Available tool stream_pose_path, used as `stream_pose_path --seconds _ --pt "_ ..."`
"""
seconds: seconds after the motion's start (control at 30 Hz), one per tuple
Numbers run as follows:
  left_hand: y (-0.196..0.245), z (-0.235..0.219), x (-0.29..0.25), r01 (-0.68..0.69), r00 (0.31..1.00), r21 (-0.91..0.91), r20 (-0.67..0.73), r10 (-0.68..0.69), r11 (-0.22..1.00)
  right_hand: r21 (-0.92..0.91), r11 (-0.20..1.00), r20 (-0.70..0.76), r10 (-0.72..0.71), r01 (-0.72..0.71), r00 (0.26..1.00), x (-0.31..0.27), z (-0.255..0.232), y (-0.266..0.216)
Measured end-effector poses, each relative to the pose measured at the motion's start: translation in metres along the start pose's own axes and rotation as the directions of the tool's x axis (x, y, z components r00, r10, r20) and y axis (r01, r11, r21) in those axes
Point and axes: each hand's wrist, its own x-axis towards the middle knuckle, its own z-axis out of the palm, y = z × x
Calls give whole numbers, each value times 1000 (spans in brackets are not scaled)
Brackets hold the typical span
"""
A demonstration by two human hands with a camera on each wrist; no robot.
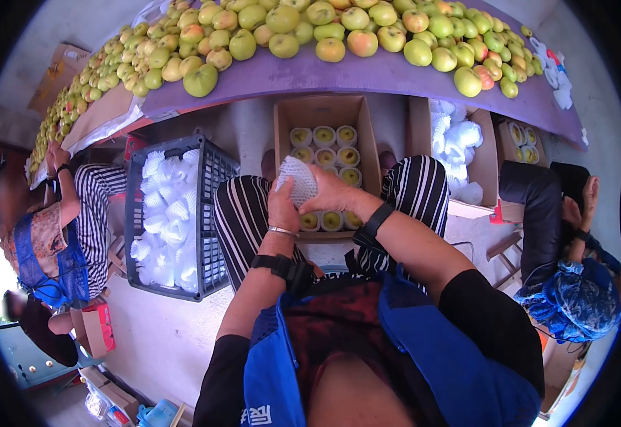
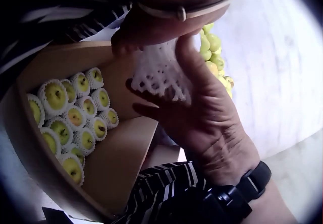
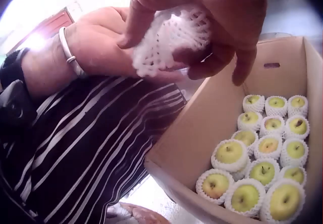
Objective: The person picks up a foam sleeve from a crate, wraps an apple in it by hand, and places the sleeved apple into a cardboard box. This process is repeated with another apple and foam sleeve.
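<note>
Across the far side, see a long table with a purple cover (image 1: 275, 75), heaped with loose green and red-blushed apples (image 1: 243, 44); on a bump, could shed some over its near edge. At left, see an open black plastic crate (image 1: 200, 206) of crumpled white foam nets (image 1: 168, 206); risk snagging, given such loose packing. In the centre, see an open brown cardboard box (image 1: 324, 108) with rows of foam-wrapped green apples (image 1: 324, 156); risk bruising from any fruit dropped above.

Near its left wall, find the bare right hand (image 1: 335, 191) and the bare left hand (image 1: 282, 206), both with fingers narrowed around a small white foam mesh sleeve (image 1: 297, 179). Perhaps filled, perhaps hollow: cannot tell past those fingers. Under uneven pulling, could tear thin strands; under too light a hold, could slip down.
</note>
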Motion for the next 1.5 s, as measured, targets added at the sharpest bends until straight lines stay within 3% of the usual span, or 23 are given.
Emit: stream_pose_path --seconds 0.03,0.1,0.13,0.2,0.23,0.3,0.33,0.4,0.5,0.57,0.6,0.67,0.73,0.8,0.83,0.9,0.93,1.03,1.13,1.23,1.33,1.4,1.5 --pt "-1 1 0 13 1000 -30 -8 -14 999 -1 1000 0 1 -1 1000 1 -1 0" --pt "-3 -3 2 22 1000 -61 -16 -23 998 -99 991 209 114 -95 971 3 0 2" --pt "-3 -8 5 -2 1000 -100 17 4 995 -99 991 211 113 -94 971 4 3 4" --pt "-3 -11 8 -26 998 -141 48 33 990 16 964 323 246 -265 914 3 8 4" --pt "-4 -13 8 1 997 -176 80 13 984 15 964 325 246 -265 913 1 9 4" --pt "-4 -13 6 30 994 -211 108 -7 977 125 895 453 331 -427 827 -4 8 -5" --pt "-4 -12 5 35 995 -227 94 -13 973 125 895 454 332 -428 827 -5 9 -4" --pt "0 -6 2 39 996 -245 82 -20 969 307 829 445 309 -468 840 -6 10 -4" --pt "4 0 0 40 996 -312 93 -12 949 438 758 428 296 -482 854 -8 9 -2" --pt "4 2 -2 71 976 -91 210 -51 993 369 788 487 288 -493 825 -4 11 4" --pt "5 2 -3 75 976 -92 210 -55 993 299 813 543 286 -500 790 -4 12 8" --pt "10 0 -3 149 981 -36 134 -143 988 291 814 542 293 -503 788 -6 15 12" --pt "7 -1 -2 162 982 -69 108 -154 984 280 819 542 295 -500 787 -6 17 15" --pt "7 5 -4 89 994 -202 82 -74 975 174 921 500 223 -350 837 -3 17 17" --pt "9 7 -4 92 994 -203 81 -77 975 175 919 501 225 -353 836 -2 17 17" --pt "12 12 -4 60 994 -217 103 -38 974 374 849 498 156 -374 853 -3 14 14" --pt "12 10 -3 60 994 -219 105 -38 974 371 850 497 159 -374 853 -4 13 13" --pt "15 1 2 30 985 -167 175 0 985 308 826 474 297 -472 829 -7 13 7" --pt "14 5 3 40 985 -182 173 -8 982 241 890 356 290 -387 888 -8 13 8" --pt "21 27 -6 43 998 -98 -35 -47 994 53 953 240 277 -297 930 -7 24 17" --pt "15 26 -4 34 998 -65 50 -31 997 -106 939 183 342 -327 922 -3 26 14" --pt "14 29 -7 8 998 -32 62 -6 999 -300 938 122 216 -171 969 1 29 23" --pt "15 35 -10 -50 994 23 102 47 998 -477 872 92 174 -111 980 9 36 30"
